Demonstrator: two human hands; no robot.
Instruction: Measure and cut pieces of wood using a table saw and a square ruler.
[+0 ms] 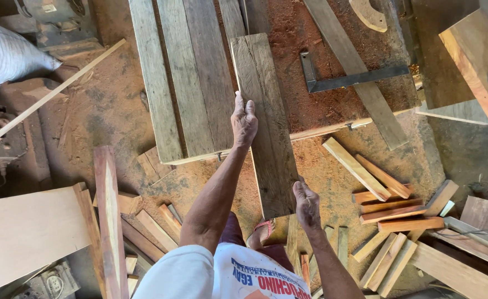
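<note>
Holding a weathered plank [266, 127] — both hands (steel square [343, 77] nearby).

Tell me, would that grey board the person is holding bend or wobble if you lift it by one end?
Probably not much. The grey board looks thick and flat and stays straight between the left hand and right hand, so likely stiff. Its length and the two-handed grip suggest it's fairly heavy. The rough, weathered surface should grip well rather than slip.

Held plank [266, 127] weathered grey-brown; offcuts [391, 207] orange-tan; sawdust [332, 171] reddish; square [349, 79] dark grey; shirt [199, 274] white.
</note>
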